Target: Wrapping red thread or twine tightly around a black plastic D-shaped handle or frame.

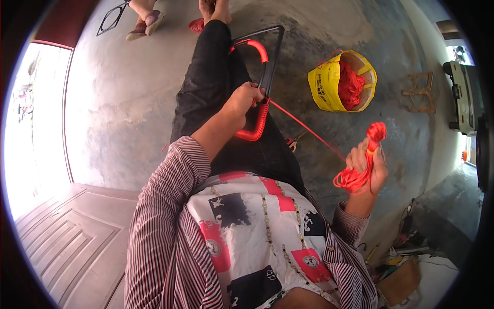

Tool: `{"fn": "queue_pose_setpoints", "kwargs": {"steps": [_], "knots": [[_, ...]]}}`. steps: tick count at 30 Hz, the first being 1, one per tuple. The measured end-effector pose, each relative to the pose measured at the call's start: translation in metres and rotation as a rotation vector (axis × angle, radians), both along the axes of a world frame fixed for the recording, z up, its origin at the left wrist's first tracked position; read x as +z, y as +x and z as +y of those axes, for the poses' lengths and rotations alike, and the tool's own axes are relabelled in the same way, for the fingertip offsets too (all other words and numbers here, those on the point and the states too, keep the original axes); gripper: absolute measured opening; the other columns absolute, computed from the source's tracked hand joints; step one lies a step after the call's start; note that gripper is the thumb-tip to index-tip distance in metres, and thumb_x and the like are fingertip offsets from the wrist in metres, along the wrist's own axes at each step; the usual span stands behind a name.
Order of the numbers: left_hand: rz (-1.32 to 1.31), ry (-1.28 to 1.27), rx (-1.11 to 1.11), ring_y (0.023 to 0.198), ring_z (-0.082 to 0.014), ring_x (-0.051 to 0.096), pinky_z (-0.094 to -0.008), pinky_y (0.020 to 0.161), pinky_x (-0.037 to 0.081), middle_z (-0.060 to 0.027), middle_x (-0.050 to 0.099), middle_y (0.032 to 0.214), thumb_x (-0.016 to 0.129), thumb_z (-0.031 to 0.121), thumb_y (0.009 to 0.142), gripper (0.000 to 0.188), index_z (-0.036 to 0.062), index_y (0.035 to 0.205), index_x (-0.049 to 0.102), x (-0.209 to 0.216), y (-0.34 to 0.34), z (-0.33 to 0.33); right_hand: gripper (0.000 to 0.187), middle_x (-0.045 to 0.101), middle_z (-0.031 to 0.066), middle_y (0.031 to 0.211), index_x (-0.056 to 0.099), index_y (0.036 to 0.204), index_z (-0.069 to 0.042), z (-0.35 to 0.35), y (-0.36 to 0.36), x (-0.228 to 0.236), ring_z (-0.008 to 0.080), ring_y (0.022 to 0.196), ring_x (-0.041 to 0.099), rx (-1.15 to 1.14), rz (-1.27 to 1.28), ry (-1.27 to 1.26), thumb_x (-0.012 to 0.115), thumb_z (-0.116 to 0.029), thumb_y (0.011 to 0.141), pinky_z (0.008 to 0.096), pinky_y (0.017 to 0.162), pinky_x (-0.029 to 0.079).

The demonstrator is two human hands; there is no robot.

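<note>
My left hand [246,103] grips a black frame [267,77] that lies across my thighs. Its inner loop is partly wrapped in tight turns of red cord [257,126]; another wrapped stretch shows at the loop's far end. From the frame beside my left fingers, a taut red strand [306,127] runs down to the right. There my right hand [368,164], held out to the side, is closed round a bundle of the same red cord [376,133]. Loose loops of the bundle hang below the fingers.
A yellow bag [327,85] holding more red cord stands on the concrete floor to the right. Scissors [293,143] lie beside my leg. A small wooden stool [421,92] is farther right. Another person's feet [149,23] and a second black frame [110,19] are at the far left.
</note>
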State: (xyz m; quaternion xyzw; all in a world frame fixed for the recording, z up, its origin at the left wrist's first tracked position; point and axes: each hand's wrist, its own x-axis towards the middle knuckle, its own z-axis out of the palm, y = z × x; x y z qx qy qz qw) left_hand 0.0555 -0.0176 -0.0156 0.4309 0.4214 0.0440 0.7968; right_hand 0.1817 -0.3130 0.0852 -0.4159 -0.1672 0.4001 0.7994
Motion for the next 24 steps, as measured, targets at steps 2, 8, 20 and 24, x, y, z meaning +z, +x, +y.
{"fn": "queue_pose_setpoints", "kwargs": {"steps": [2, 8, 20, 24], "knots": [[-0.004, -0.028, 0.030, 0.078, -0.0130, 0.053, -0.0232, 0.075, 0.041, -0.0039, 0.056, 0.087, 0.052, -0.001, 0.073, 0.027, -0.0016, 0.099, 0.057, -0.006, -0.001, 0.001, 0.026, 0.040, -0.0013, 0.060, 0.050, 0.110, 0.000, -0.016, -0.001, -0.001, 0.0084, 0.049, 0.036, -0.021, 0.008, -0.041, 0.043, -0.025, 0.101, 0.0263, 0.051, 0.036], [-0.029, -0.016, -0.080, 0.081, -0.0122, 0.049, -0.0247, 0.076, 0.040, -0.0042, 0.057, 0.097, 0.060, 0.002, 0.070, 0.030, 0.0019, 0.099, 0.058, -0.001, -0.008, 0.002, 0.024, 0.042, -0.0018, 0.065, 0.052, 0.107, -0.001, -0.054, 0.038, -0.037, 0.0087, 0.053, 0.036, -0.264, 0.167, 0.034, 0.045, -0.023, 0.101, 0.0268, 0.055, 0.037], [-0.473, 0.997, -0.458, 0.108, -0.0280, 0.058, -0.0360, 0.091, 0.047, -0.0143, 0.059, 0.117, 0.072, 0.015, 0.083, 0.031, 0.0006, 0.109, 0.063, 0.075, -0.027, -0.057, 0.039, 0.063, 0.0064, 0.085, 0.061, 0.101, -0.001, 0.092, -0.058, -0.076, 0.0173, 0.076, 0.061, 0.058, 0.285, -0.236, 0.058, -0.039, 0.094, 0.0336, 0.078, 0.051], [-0.606, -0.155, 0.038, 0.095, -0.0219, 0.063, -0.0341, 0.090, 0.049, -0.0099, 0.064, 0.104, 0.055, 0.010, 0.096, 0.019, 0.0030, 0.113, 0.059, 0.089, -0.026, -0.023, 0.029, 0.057, 0.0019, 0.080, 0.060, 0.105, -0.003, 0.109, -0.041, -0.087, 0.0107, 0.063, 0.049, 0.459, 0.232, -0.111, 0.059, -0.031, 0.094, 0.0253, 0.056, 0.041]]}}
